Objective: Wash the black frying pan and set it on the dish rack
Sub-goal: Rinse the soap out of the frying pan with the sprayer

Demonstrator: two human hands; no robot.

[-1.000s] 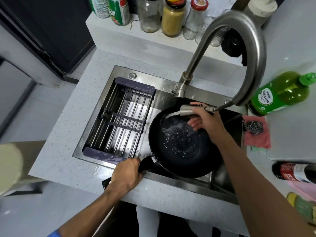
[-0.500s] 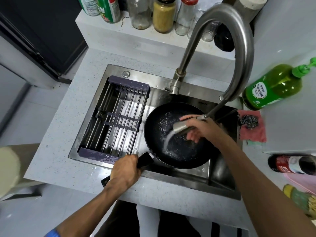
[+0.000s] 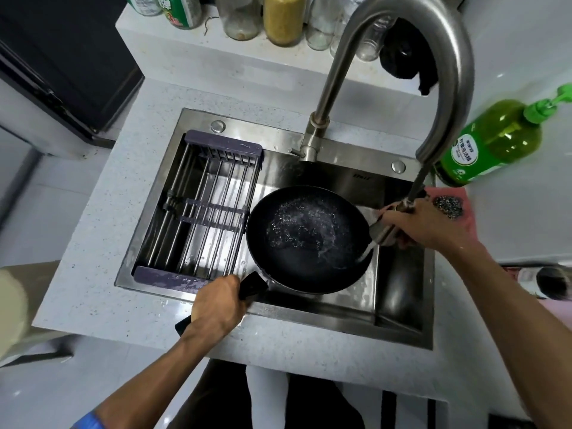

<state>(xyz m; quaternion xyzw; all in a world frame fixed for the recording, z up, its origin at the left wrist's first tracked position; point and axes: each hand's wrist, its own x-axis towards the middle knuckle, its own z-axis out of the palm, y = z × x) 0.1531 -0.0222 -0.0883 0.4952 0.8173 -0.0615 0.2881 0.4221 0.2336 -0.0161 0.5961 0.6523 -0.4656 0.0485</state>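
Rinsing is the step in hand: the black frying pan [image 3: 309,239] sits over the sink [image 3: 278,168], just beside the dish rack [image 3: 204,209] that spans the sink's left part, with water pooled and splashing inside it. The left hand [image 3: 216,301] is wrapped tight round the pan's handle [image 3: 252,284], and the right hand [image 3: 424,224] grasps the pull-out spray head [image 3: 382,232], whose jet strikes near the pan's right rim. To do this well, I would sweep the jet across the whole inner wall, then tilt the pan to drain before moving it to the rack. A green soap bottle [image 3: 492,144] lies on the counter; its label carries print too small to read, and faint lettering on the sink's back ledge is likewise illegible
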